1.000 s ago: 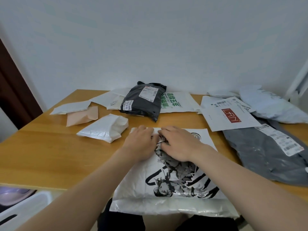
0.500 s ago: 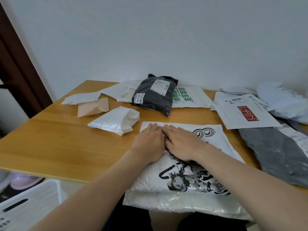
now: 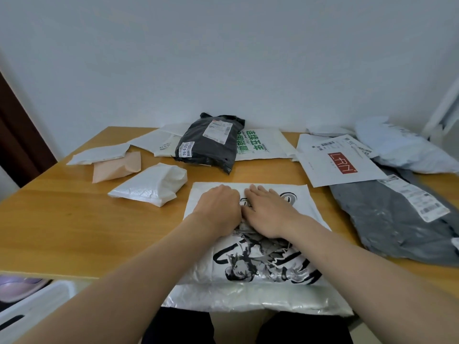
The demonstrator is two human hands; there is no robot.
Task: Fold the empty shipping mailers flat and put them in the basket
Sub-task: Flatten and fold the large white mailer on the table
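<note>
one mailer [image 3: 258, 269] — part-hidden: left hand [image 3: 217, 208], right hand [image 3: 269, 216]

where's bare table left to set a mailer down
Biggest bare wood: left front of the table, between the folded white mailer, the printed mailer and the near edge. Crowded: back row around the black mailer, right side under the grey mailer.

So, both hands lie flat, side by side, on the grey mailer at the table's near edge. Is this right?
Not the grey one. In the head view the left hand and right hand lie flat, side by side, on the white printed mailer at the table's near edge; the grey mailer lies untouched to the right.
</note>
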